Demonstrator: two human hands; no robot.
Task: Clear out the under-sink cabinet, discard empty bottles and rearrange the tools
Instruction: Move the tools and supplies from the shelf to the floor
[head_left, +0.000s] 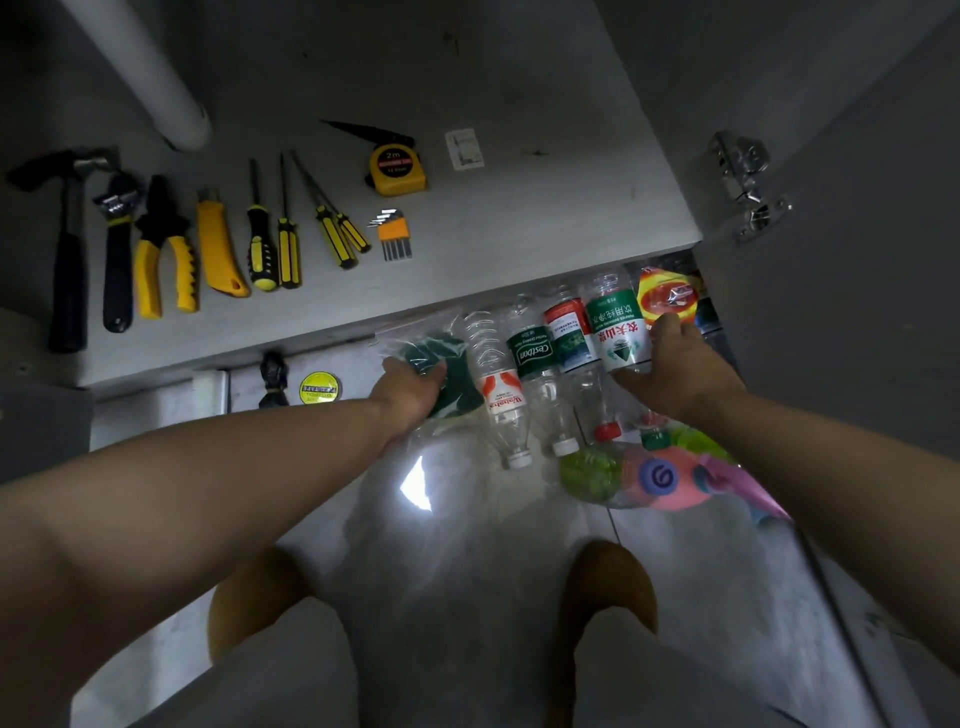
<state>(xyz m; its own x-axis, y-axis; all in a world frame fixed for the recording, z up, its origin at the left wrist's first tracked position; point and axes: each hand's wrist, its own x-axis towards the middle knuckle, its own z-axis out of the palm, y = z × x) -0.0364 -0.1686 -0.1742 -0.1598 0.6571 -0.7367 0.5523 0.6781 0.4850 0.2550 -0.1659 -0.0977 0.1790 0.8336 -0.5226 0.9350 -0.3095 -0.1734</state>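
my left hand (410, 387) grips a clear bag (415, 340) with a green scouring pad inside, fingers curled into the plastic, just below the front edge of the cabinet floor (519, 208). my right hand (675, 369) is wrapped round the green-and-white bottle (615, 327), thumb under its label and fingers over the far side. that bottle is the right end of a row of four empties lying side by side on the room floor (467, 545), caps toward me: the wahaha bottle (498, 384), the cestbon bottle (537, 358) and a red-labelled bottle (569, 332) are the other three. on the cabinet floor the tools lie in a line toward its left edge: hammer (70, 244), wrench (118, 249), pliers (161, 254), utility knife (221, 249), screwdrivers (260, 244), hex keys (392, 231), with the tape measure (397, 169) behind them.
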